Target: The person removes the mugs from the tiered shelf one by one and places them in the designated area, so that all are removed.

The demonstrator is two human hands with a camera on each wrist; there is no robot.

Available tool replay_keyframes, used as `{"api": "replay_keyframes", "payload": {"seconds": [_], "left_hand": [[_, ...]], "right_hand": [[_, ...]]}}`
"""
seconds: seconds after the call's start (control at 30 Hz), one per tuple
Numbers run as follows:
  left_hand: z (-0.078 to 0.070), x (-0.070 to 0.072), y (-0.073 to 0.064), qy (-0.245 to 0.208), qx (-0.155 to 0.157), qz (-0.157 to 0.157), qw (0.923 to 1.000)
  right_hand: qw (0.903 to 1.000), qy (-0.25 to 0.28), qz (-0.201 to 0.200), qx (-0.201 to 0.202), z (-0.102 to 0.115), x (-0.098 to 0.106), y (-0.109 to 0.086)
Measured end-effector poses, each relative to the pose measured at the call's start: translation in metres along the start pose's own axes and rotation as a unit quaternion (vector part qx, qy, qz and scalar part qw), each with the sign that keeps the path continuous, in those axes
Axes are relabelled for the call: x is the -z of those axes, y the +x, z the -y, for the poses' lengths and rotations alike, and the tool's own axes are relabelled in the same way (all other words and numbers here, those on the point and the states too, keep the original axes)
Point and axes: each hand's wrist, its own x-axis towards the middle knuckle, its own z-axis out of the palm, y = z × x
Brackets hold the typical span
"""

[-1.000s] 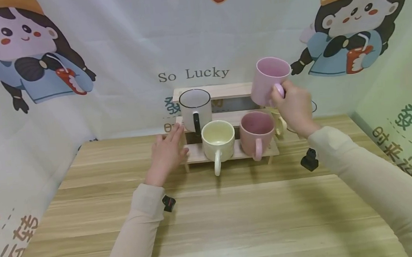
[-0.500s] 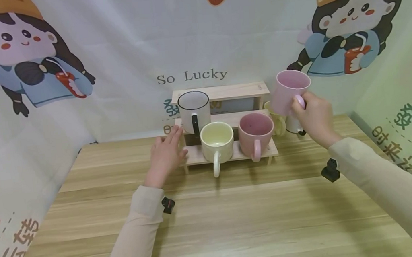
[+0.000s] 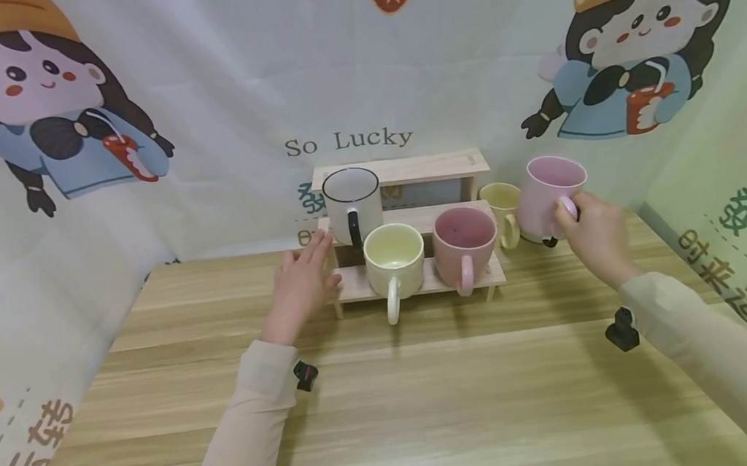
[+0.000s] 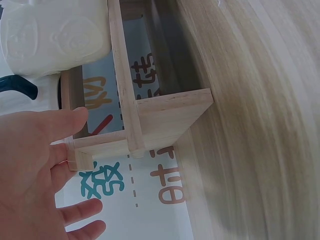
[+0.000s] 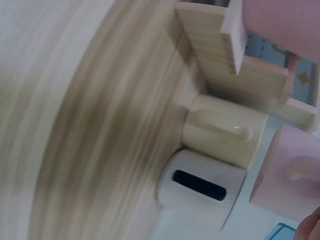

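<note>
My right hand [image 3: 594, 234] pinches the handle of a lilac-pink mug [image 3: 547, 194], held upright. In the right wrist view this mug [image 5: 290, 172] hovers just above a white mug with a black handle [image 5: 200, 182]. A pale yellow mug [image 5: 222, 127] stands beside the white one on the table, right of a tiered wooden rack [image 3: 401, 168]. My left hand [image 3: 301, 279] touches the rack's left end, fingers extended; the left wrist view shows the thumb and fingers about its wooden edge [image 4: 100, 145].
On the rack's middle tier stands a white mug with a black rim [image 3: 353, 202]. A cream mug [image 3: 395, 260] and a darker pink mug [image 3: 465, 244] sit on the lowest tier, handles forward. A printed cloth [image 3: 224, 91] hangs behind the wooden table [image 3: 426, 404].
My right hand has carried the lilac-pink mug from in front of the top tier to the right and down, over the white mug. The left hand has stayed at the rack's left end.
</note>
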Motion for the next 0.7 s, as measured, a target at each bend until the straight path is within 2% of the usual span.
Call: {"api": "replay_keyframes", "payload": {"seconds": [0.13, 0.33, 0.7], "left_hand": [[-0.001, -0.001, -0.001, 0.002, -0.002, -0.002, 1.0], [-0.002, 0.0, -0.001, 0.005, -0.003, -0.007, 1.0], [-0.001, -0.002, 0.001, 0.006, -0.004, -0.007, 0.9999]], "right_hand": [[0.9999, -0.009, -0.005, 0.002, -0.007, -0.001, -0.006], [0.9997, -0.022, 0.008, -0.003, -0.012, -0.002, -0.007], [0.9981, -0.041, -0.01, 0.045, -0.018, -0.011, -0.008]]}}
